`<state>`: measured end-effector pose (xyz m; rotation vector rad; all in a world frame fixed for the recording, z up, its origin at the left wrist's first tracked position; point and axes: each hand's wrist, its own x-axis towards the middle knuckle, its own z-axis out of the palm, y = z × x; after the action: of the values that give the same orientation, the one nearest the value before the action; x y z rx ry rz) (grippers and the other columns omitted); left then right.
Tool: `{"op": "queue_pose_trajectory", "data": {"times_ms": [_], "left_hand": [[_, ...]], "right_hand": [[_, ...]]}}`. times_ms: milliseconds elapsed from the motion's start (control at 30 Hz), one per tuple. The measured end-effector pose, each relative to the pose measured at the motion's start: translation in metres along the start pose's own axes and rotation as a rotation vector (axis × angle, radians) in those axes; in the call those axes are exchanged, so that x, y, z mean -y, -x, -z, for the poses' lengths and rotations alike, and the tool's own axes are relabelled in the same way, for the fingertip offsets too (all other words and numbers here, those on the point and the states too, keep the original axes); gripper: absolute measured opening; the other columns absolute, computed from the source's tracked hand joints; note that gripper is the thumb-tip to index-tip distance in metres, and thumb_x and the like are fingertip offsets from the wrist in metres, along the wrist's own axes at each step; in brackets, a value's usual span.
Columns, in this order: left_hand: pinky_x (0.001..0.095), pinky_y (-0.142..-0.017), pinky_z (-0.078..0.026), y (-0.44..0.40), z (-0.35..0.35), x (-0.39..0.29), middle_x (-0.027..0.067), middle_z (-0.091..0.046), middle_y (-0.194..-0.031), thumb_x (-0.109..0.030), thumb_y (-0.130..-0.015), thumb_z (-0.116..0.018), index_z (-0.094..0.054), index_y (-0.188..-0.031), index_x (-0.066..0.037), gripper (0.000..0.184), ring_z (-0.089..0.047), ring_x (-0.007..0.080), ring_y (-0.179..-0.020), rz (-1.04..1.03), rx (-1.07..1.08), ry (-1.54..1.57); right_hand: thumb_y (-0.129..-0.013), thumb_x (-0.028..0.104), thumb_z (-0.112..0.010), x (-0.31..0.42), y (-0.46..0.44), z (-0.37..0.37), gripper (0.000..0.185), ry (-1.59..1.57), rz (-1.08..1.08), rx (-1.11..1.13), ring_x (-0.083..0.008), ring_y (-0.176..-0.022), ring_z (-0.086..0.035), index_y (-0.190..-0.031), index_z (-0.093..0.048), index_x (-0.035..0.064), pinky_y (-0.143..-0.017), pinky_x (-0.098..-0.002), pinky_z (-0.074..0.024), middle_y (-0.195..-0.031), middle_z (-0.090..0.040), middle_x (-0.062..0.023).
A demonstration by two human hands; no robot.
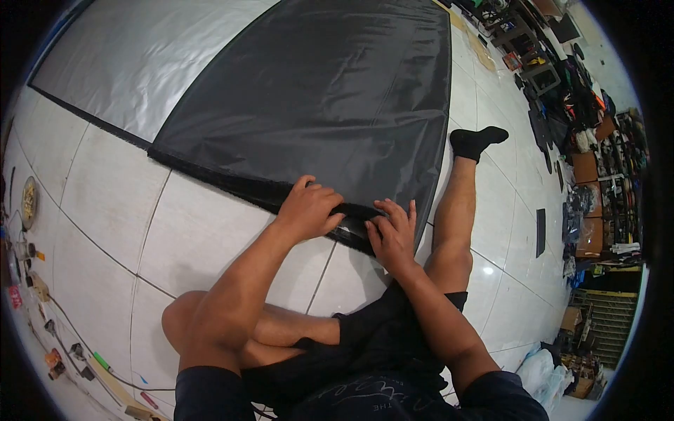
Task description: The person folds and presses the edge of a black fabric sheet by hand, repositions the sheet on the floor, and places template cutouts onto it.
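Observation:
A large black sheet with a smooth, slightly creased surface lies on the floor in front of me. Along its near edge runs a fuzzy black strip. My left hand is closed over this edge, its fingers on top and the thumb toward the right hand. Just to the right, my right hand grips the same edge near the sheet's corner with bent fingers. Between the hands the edge is lifted and folded, showing a shiny black underside. Parts of both grips are hidden by the fingers.
A silver-grey sheet adjoins at the left. My outstretched leg lies along the right side on white floor tiles. Cables, tools and a bowl lie at far left. Boxes and shelves of goods line the right.

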<state>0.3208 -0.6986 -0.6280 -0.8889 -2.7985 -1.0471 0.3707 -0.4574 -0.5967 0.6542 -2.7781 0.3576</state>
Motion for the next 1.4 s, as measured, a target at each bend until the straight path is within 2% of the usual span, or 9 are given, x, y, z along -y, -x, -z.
{"op": "queue_pose_trajectory", "data": {"times_ms": [67,133,267,433,867,1167,1267,1333,1400], "left_hand": [[0.0478,-0.11,-0.038,0.0,0.003,0.0,0.0081,-0.073,-0.096,-0.026,-0.083,-0.078,-0.075,-0.103,-0.008,0.027,-0.068,0.0258,-0.098,-0.011,-0.014,0.015],[0.0476,-0.11,-0.038,0.0,0.01,-0.002,0.0086,-0.073,-0.095,-0.034,-0.084,-0.078,-0.075,-0.102,-0.008,0.032,-0.068,0.0266,-0.097,-0.039,0.009,0.032],[0.0479,-0.11,-0.038,0.0,0.005,0.002,0.0094,-0.073,-0.095,-0.035,-0.085,-0.078,-0.075,-0.103,-0.007,0.033,-0.068,0.0274,-0.098,-0.056,-0.001,0.024],[0.0481,-0.111,-0.037,-0.001,0.003,0.001,0.009,-0.073,-0.098,-0.026,-0.085,-0.079,-0.075,-0.104,-0.008,0.027,-0.068,0.0268,-0.099,-0.017,0.026,0.03],[0.0479,-0.111,-0.038,0.0,0.003,-0.001,0.0087,-0.074,-0.097,-0.022,-0.086,-0.077,-0.076,-0.103,-0.009,0.021,-0.068,0.0267,-0.099,0.006,0.011,0.038],[0.0487,-0.112,-0.036,-0.001,-0.006,-0.002,0.0078,-0.074,-0.094,-0.021,-0.087,-0.075,-0.076,-0.102,-0.01,0.019,-0.069,0.0259,-0.097,0.083,-0.056,0.048],[0.0486,-0.112,-0.036,-0.002,-0.012,-0.002,0.0074,-0.075,-0.094,-0.022,-0.088,-0.074,-0.076,-0.102,-0.01,0.019,-0.07,0.0256,-0.098,0.105,-0.089,0.027],[0.0478,-0.109,-0.037,-0.001,-0.015,-0.002,0.0061,-0.075,-0.095,-0.023,-0.086,-0.075,-0.077,-0.1,-0.011,0.019,-0.07,0.0249,-0.098,0.114,-0.118,-0.015],[0.0478,-0.109,-0.037,-0.001,-0.014,-0.002,0.0062,-0.075,-0.095,-0.023,-0.086,-0.076,-0.077,-0.101,-0.011,0.019,-0.07,0.0245,-0.098,0.105,-0.128,-0.003]], "right_hand": [[-0.083,0.014,-0.082,0.0,-0.001,-0.001,0.017,0.002,-0.003,-0.002,-0.0294,-0.129,-0.058,-0.093,-0.07,0.0074,-0.119,-0.068,-0.0227,-0.125,-0.065,-0.0083],[-0.083,0.013,-0.081,-0.002,0.001,-0.004,0.017,-0.036,-0.029,-0.012,-0.0298,-0.128,-0.058,-0.092,-0.069,0.0071,-0.119,-0.0683,-0.0221,-0.122,-0.066,-0.008],[-0.082,0.011,-0.082,-0.006,-0.001,-0.005,0.017,-0.035,-0.009,0.002,-0.0301,-0.127,-0.058,-0.092,-0.068,0.0075,-0.119,-0.0677,-0.0218,-0.12,-0.066,-0.008],[-0.08,0.013,-0.084,-0.003,-0.005,0.002,0.017,-0.094,-0.072,0.064,-0.0301,-0.129,-0.056,-0.089,-0.071,0.0077,-0.119,-0.0682,-0.0213,-0.122,-0.064,-0.0082],[-0.073,0.016,-0.09,-0.004,-0.008,0.004,0.021,-0.116,-0.106,0.066,-0.029,-0.128,-0.056,-0.084,-0.074,0.0097,-0.119,-0.0682,-0.0212,-0.121,-0.064,-0.0069],[-0.071,0.015,-0.09,-0.003,-0.005,0.001,0.031,-0.02,-0.04,0.049,-0.0308,-0.128,-0.057,-0.093,-0.067,0.0121,-0.118,-0.0694,-0.0236,-0.121,-0.064,-0.007],[-0.074,0.016,-0.088,-0.009,-0.001,-0.004,0.03,0.003,0.061,0.016,-0.0312,-0.134,-0.053,-0.093,-0.065,0.0144,-0.118,-0.0695,-0.0238,-0.128,-0.061,-0.0069],[-0.078,0.02,-0.086,-0.014,0.005,-0.01,0.026,0.079,0.211,0.043,-0.0328,-0.142,-0.046,-0.097,-0.069,0.0178,-0.119,-0.0695,-0.0231,-0.14,-0.055,-0.0079],[-0.079,0.021,-0.084,-0.012,0.006,-0.013,0.026,0.09,0.236,0.06,-0.0335,-0.144,-0.043,-0.102,-0.071,0.0195,-0.119,-0.0696,-0.0222,-0.145,-0.052,-0.0078]]}}
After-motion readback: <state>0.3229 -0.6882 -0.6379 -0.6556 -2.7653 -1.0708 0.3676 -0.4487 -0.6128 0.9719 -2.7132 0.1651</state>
